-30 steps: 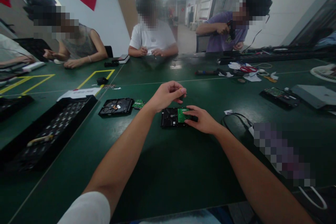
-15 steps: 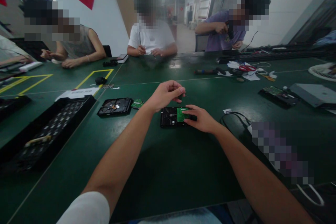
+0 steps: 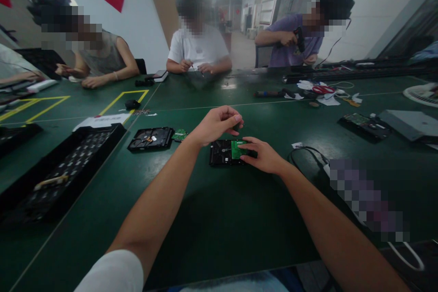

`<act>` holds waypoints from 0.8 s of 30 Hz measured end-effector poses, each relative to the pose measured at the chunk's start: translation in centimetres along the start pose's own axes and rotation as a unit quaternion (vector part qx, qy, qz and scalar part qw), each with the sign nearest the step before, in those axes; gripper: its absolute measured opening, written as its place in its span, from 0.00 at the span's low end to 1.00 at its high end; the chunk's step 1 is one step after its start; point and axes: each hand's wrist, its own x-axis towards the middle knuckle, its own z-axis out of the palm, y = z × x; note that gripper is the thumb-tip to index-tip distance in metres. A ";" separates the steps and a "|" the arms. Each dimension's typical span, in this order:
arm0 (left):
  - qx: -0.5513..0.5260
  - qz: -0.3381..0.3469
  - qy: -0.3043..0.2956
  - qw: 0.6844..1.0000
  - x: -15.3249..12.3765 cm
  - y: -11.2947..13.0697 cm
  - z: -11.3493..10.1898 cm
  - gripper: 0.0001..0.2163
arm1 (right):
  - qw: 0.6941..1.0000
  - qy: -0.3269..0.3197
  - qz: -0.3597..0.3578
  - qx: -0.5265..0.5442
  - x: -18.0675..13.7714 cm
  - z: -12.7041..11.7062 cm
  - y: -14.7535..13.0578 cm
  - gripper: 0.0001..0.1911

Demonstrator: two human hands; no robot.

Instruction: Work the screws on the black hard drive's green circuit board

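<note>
A black hard drive point(image 3: 221, 152) with a green circuit board point(image 3: 237, 149) on top lies on the green table in front of me. My right hand point(image 3: 262, 156) rests on the drive's right end, fingers spread flat over the board. My left hand point(image 3: 217, 124) hovers just above the drive, fingertips pinched together on something too small to make out.
A second opened drive point(image 3: 150, 138) and a loose green board point(image 3: 179, 135) lie to the left. A long black tray point(image 3: 58, 169) sits at the left. A cable point(image 3: 308, 153) curls at the right. Three people work across the table point(image 3: 219, 219).
My left hand's fingers have shifted slightly in their pinch above the drive. My right hand has stayed on the board.
</note>
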 end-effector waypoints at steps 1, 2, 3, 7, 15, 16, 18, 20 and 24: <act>-0.002 0.000 -0.001 1.000 0.0 0.0 0.0 0.15 | 1.000 0.000 0.001 -0.001 0.0 0.0 0.0 0.22; -0.004 0.000 -0.002 1.000 0.0 0.0 0.0 0.15 | 1.000 0.001 0.003 -0.002 0.0 0.0 0.0 0.22; -0.006 0.000 0.000 1.000 0.0 0.0 0.0 0.15 | 1.000 0.002 0.004 -0.002 0.0 0.0 0.0 0.22; -0.010 0.003 0.007 1.000 0.0 -0.2 0.0 0.15 | 1.000 0.001 0.008 -0.004 0.0 0.1 -0.1 0.22; 0.025 0.025 0.035 0.999 0.3 -0.4 0.3 0.15 | 1.000 0.001 0.018 -0.003 0.0 -0.1 -0.4 0.22; 0.026 0.026 0.042 0.998 0.3 -0.5 0.4 0.14 | 1.000 -0.001 0.020 -0.004 0.0 -0.2 -0.4 0.22; 0.026 0.027 0.053 0.998 0.4 -0.6 0.5 0.14 | 1.000 -0.002 0.021 -0.003 0.0 -0.2 -0.4 0.22; 0.024 0.028 0.066 0.997 0.5 -1.0 0.5 0.14 | 1.000 0.001 0.019 0.002 0.0 -0.2 -0.4 0.22; 0.024 0.029 0.094 0.995 0.8 -1.7 0.4 0.17 | 1.000 0.003 0.015 0.007 0.0 -0.1 -0.4 0.22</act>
